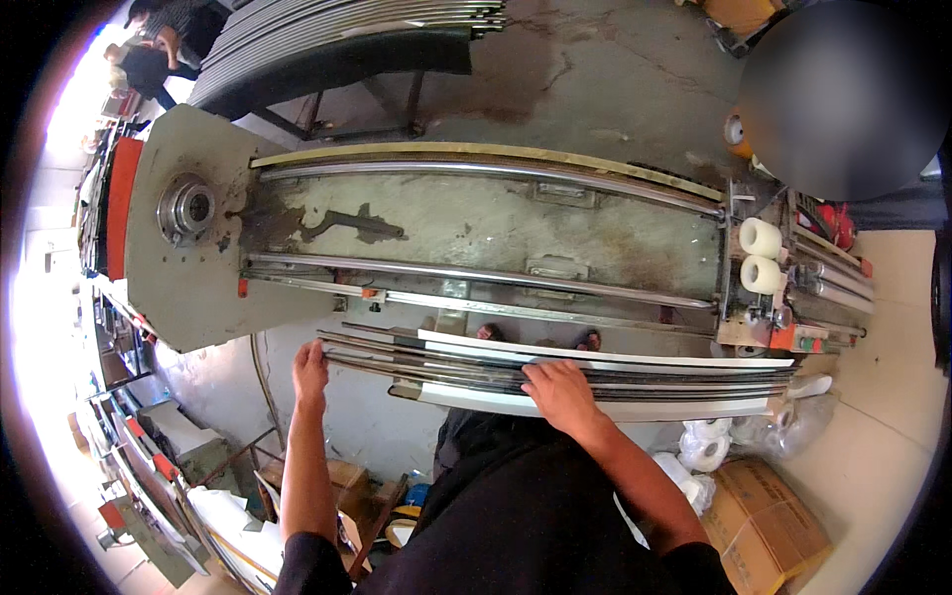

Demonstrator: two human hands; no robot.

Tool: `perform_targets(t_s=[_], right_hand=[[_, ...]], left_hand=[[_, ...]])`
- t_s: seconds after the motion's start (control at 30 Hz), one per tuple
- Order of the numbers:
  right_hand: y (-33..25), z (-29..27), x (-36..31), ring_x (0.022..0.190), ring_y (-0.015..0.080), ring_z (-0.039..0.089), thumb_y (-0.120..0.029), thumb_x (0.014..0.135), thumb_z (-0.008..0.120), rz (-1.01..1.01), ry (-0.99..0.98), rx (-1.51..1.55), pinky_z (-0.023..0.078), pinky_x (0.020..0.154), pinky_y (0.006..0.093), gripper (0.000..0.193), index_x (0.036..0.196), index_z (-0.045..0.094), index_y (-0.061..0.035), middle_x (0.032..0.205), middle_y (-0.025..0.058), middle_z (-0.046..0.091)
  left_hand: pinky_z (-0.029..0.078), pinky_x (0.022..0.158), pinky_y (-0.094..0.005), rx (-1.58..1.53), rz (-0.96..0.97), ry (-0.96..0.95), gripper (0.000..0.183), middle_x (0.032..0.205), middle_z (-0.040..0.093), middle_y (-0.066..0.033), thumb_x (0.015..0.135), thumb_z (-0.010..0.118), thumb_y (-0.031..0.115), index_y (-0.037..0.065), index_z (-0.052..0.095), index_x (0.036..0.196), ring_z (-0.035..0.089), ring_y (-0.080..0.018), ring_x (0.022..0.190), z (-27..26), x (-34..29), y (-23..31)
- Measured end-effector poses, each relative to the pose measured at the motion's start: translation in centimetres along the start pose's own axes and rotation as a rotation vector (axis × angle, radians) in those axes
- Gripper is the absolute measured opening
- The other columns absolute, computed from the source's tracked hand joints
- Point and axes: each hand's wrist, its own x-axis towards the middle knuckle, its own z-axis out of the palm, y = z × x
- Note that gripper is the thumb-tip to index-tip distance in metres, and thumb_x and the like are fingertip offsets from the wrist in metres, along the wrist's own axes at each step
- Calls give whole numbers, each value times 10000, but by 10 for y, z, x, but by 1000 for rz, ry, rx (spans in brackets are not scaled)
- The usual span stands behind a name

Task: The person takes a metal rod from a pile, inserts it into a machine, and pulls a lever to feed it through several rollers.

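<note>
Several long, thin metal rods point(466, 376), dark grey and shiny, lie side by side in front of my body. Under them runs a long support with white strips point(476, 397) along its edges. At the rods' left ends, my left hand point(310, 371) is closed, fingertips around the end of a rod. My right hand point(562, 394) reaches over the middle of the bundle, its fingers bent down and closed on the rods. The undersides of its fingers are hidden. Beyond the rods stands a long grey machine point(466, 223) with polished guide rails.
White rollers point(760, 238) sit at the machine's right end, a round metal chuck point(186, 208) at its left. More rods fill a rack point(347, 40) at the back. A cardboard box point(764, 526) and plastic-wrapped rolls point(706, 446) stand at lower right. Another person point(149, 59) is at far left.
</note>
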Motion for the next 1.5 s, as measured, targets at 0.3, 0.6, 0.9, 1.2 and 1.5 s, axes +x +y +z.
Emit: perform_targets(t_s=[0.3, 0.6, 0.9, 1.2, 1.5], right_hand=[[18, -96, -58, 929, 273, 678, -244, 968, 731, -259, 43, 3, 490, 878, 412, 165, 1030, 697, -95, 904, 72, 707], [175, -300, -180, 976, 252, 631, -165, 968, 622, -233, 401, -283, 482, 1011, 420, 170, 1070, 686, -44, 944, 72, 636], [362, -420, -202, 1054, 269, 659, -100, 931, 668, -158, 559, -214, 480, 1054, 439, 200, 1126, 699, -66, 1039, 78, 695], [442, -437, -187, 1089, 294, 675, -125, 920, 732, -99, 543, -102, 487, 1030, 459, 226, 1141, 734, -76, 1101, 76, 737], [451, -438, -165, 1070, 285, 683, -141, 924, 762, -87, 488, -45, 488, 1033, 448, 234, 1144, 738, -64, 1096, 74, 746]], left_hand=[[248, 518, -214, -64, 127, 71, 209, 733, 427, 116, 1133, 639, 360, 166, 693, 1079, 340, 1, 594, 32, -100, 35], [302, 539, -181, -124, 257, -38, 206, 784, 534, 89, 1134, 644, 367, 165, 686, 1122, 422, -1, 628, 281, -216, 72], [330, 573, -174, -135, 347, -132, 185, 836, 602, 91, 1144, 632, 342, 169, 661, 1085, 465, 14, 677, 447, -301, 170], [388, 638, -244, -35, 332, -94, 231, 820, 614, 27, 1136, 643, 330, 104, 672, 1103, 506, -62, 704, 534, -307, 216], [519, 820, -309, 393, 772, 155, 140, 1034, 692, -41, 1081, 689, 170, 38, 685, 1128, 634, -148, 924, 561, -261, 225]])
